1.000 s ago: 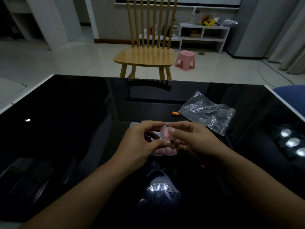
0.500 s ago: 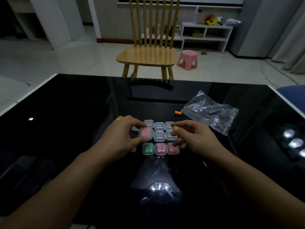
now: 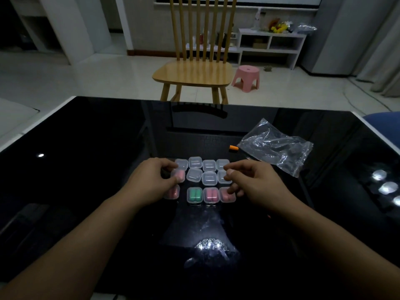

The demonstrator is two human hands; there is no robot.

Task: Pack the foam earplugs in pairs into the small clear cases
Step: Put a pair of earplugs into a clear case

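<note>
left hand [image 3: 151, 180] pinches a pink-filled case [image 3: 179, 176], fingers covering part of it; right hand [image 3: 251, 180] loosely curled over the grid of cases [image 3: 208, 178], contact unclear; orange earplug [image 3: 233, 148] beside the bag [image 3: 275, 146]; dim light.

View: one head-worn wide-angle camera, no second view.
Facing: forward and down over a black table [image 3: 91, 169].
Nearness: close above both hands; cases [image 3: 208, 178] between them.
Beyond hands: chair [image 3: 192, 72], floor.
</note>
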